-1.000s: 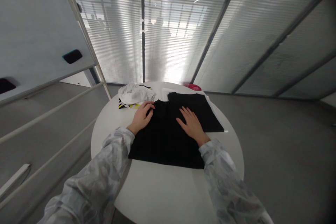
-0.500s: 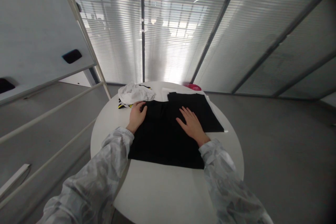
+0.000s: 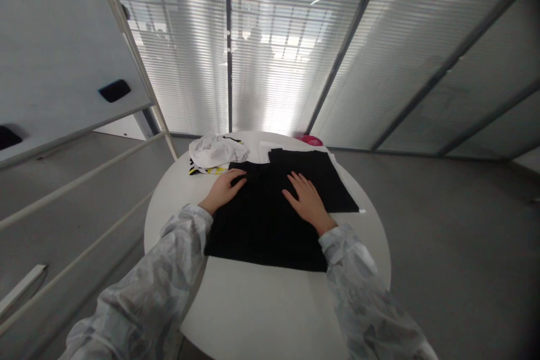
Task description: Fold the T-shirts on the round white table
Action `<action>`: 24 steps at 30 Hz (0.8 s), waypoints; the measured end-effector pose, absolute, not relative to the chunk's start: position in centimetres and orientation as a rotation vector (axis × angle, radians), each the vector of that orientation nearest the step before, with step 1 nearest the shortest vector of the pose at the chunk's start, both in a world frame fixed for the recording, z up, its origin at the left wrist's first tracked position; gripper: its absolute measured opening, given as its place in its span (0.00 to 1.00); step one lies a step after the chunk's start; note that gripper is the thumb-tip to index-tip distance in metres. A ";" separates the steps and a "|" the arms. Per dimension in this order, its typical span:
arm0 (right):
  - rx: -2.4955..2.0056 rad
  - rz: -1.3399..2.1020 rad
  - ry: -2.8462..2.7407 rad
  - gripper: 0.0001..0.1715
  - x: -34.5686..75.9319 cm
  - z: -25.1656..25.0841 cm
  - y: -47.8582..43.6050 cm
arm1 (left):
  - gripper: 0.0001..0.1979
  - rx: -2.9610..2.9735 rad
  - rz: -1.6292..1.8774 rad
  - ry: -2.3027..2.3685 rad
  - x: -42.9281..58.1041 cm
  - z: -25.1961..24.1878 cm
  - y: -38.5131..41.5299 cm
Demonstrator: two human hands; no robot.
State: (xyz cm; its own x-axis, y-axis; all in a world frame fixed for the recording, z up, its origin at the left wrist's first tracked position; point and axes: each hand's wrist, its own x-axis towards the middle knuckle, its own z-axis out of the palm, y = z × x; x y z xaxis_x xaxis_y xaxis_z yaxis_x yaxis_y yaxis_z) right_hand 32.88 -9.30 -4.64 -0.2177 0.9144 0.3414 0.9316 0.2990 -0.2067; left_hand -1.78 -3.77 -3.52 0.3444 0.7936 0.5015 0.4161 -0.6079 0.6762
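A black garment [image 3: 265, 230] lies spread flat on the round white table [image 3: 265, 304]; its exact kind cannot be made out. At its upper left edge rests my left hand [image 3: 224, 188], fingers stretched over the dark cloth and thumb apart. My right hand [image 3: 307, 199] lies flat with spread fingers on the right part of the cloth. Beyond that hand is a second dark folded piece of cloth [image 3: 333, 183], with white cloth [image 3: 342, 171] showing along its right edge. Where the two dark pieces meet is hard to see.
A crumpled white cloth [image 3: 217, 151] sits on a yellow, black and white patterned cloth [image 3: 198, 170] at the table's far left. Something pink [image 3: 312, 140] shows at the far edge. A whiteboard [image 3: 59, 39] on a metal frame stands left; glass partitions with blinds [image 3: 278, 79] rise behind.
My left hand has shifted slightly right and down, its fingers now reaching over the black cloth. The folded-in upper edge there looks flatter. My right hand stays in place.
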 end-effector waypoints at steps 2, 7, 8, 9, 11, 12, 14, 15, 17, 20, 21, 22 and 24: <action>-1.658 -0.052 -2.181 0.41 32.9 -4.5 -9.4 | 0.16 2.043 1.238 1.238 -2.0 -4.0 -3.0; -1.656 -0.039 -2.182 0.41 33.0 -4.6 -9.6 | 0.19 1.657 1.338 1.431 -2.5 -5.2 -1.3; -1.656 -0.037 -2.182 0.41 33.0 -4.6 -9.6 | 0.21 1.571 1.358 1.399 -2.5 -5.4 -1.1; -1.655 -0.036 -2.181 0.41 33.0 -4.6 -9.5 | 0.24 1.501 1.368 1.352 -2.5 -5.5 -1.0; -1.655 -0.038 -2.177 0.40 33.1 -4.7 -9.5 | 0.33 1.429 1.361 1.260 -2.4 -5.7 -0.9; -1.653 -0.039 -2.177 0.40 33.1 -4.7 -9.5 | 0.37 1.423 1.352 1.223 -2.4 -5.8 -0.9; -1.647 -0.042 -2.180 0.40 33.2 -4.7 -9.6 | 0.38 1.415 1.347 1.167 -2.3 -5.9 -0.7; -1.645 -0.044 -2.182 0.40 33.2 -4.7 -9.6 | 0.37 1.397 1.347 1.146 -2.3 -6.0 -0.5; -1.643 -0.052 -2.183 0.40 33.2 -4.7 -9.6 | 0.34 1.366 1.352 1.133 -2.3 -6.3 -0.2; -1.640 -0.065 -2.179 0.40 33.2 -4.8 -9.7 | 0.30 1.466 1.400 1.209 -2.2 -6.2 -0.2; -1.638 -0.068 -2.180 0.40 33.2 -4.8 -9.7 | 0.29 1.544 1.445 1.253 -2.1 -5.9 -0.4; -1.635 -0.073 -2.180 0.39 33.2 -4.7 -9.7 | 0.27 1.642 1.503 1.302 -2.1 -5.5 -0.9; -1.615 -0.088 -2.182 0.38 33.2 -4.4 -9.8 | 0.27 1.880 1.608 1.375 -2.0 -4.2 -2.1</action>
State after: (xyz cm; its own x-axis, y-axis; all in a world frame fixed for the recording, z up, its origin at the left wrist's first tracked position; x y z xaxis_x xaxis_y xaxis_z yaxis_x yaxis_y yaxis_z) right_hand 33.15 -9.78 -4.37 -0.2348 0.8995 0.3684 0.9262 0.3221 -0.1960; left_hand -1.99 -2.11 -4.16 -0.0904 0.8039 0.5878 0.4560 -0.4914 0.7421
